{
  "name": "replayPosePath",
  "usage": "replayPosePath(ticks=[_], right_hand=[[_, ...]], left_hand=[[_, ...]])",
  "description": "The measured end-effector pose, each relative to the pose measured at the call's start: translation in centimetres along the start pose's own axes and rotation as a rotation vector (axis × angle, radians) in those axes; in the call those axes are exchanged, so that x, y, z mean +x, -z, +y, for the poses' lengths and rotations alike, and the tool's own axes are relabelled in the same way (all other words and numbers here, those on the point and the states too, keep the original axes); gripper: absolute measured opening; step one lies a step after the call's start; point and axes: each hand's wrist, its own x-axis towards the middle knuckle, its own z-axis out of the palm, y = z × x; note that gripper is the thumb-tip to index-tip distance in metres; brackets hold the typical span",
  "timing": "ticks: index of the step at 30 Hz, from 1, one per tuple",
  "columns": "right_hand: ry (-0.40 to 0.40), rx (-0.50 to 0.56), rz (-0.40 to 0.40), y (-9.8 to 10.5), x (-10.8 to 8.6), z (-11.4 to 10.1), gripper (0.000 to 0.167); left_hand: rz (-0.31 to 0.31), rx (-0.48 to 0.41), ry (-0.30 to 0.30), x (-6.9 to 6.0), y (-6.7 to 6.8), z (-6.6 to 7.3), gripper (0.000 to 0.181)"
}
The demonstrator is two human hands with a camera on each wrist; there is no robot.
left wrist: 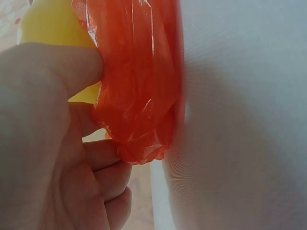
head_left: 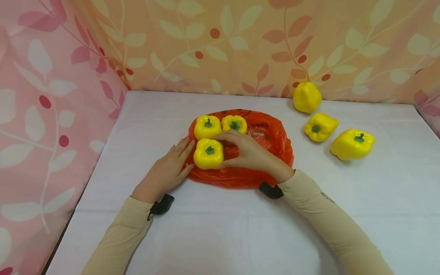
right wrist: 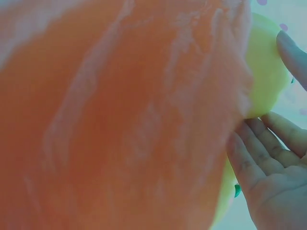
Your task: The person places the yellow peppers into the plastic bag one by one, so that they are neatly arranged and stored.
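Observation:
Three yellow bell peppers with green stems sit on a red plastic bag in the head view. My right hand holds the near bell pepper, thumb at its near right side and fingers at its far side. Behind that one stand the far left bell pepper and the far right bell pepper, partly covered by my right hand. My left hand rests at the bag's left edge with fingers fairly straight. In the left wrist view its thumb lies beside the bag's rim, close to a pepper.
To the right on the white tabletop lie three more yellow peppers: a back one, a middle one and a front one. A leaf-patterned curtain stands behind the table and another at the left.

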Motion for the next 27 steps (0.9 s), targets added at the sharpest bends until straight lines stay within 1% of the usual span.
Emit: replayPosePath(ticks=[10,15,19,27], right_hand=[[-0.003,0.018,-0.002,0.5,-0.6,-0.2,0.071],[-0.004,0.023,0.011,0.3,-0.8,-0.2,0.067],[0.011,0.019,0.031,0.0,-0.8,-0.1,0.062],[0.065,0.008,0.077,-0.5,-0.2,0.1,0.057]], left_hand=[[-0.004,0.007,-0.006,0.1,0.2,0.1,0.073],[-0.009,0.011,-0.006,0.1,0.2,0.1,0.072],[-0.013,0.005,-0.005,0.0,0.1,0.1,0.072],[-0.006,-0.017,-0.027,-0.1,0.1,0.1,0.074]])
